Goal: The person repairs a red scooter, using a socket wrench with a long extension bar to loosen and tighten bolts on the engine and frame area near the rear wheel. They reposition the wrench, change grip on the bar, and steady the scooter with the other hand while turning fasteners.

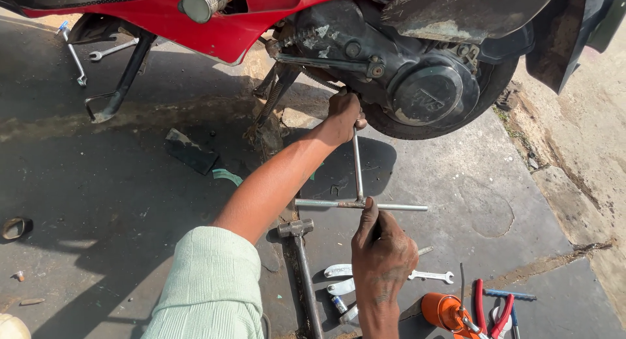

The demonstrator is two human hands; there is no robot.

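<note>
The T-handle socket wrench (358,182) stands nearly upright under the red scooter (228,19), its plain steel shaft running up to a fastener just ahead of the rear wheel (391,120), its crossbar level near the ground. The left hand (343,117) is closed around the top of the shaft, steadying it at the fastener. The right hand (381,247) pinches the crossbar at its middle between thumb and fingers. The wrench is seated and gripped, so the work looks to be in mid-course; whether the fastener is loose or tight cannot be told, as the left hand hides it.

The engine casing (424,84) above is black cast metal, round-faced, dusty and chipped. A coil spring (270,104) hangs beside the stand.

On the rough, stained concrete floor (117,182) lie a steel hammer (301,261) with a dull grey head, flat open-ended spanners (430,275), an orange oil can (443,311) and red-handled pliers (489,309). Two more spanners (98,52) lie well apart, near the kickstand (124,78).
</note>
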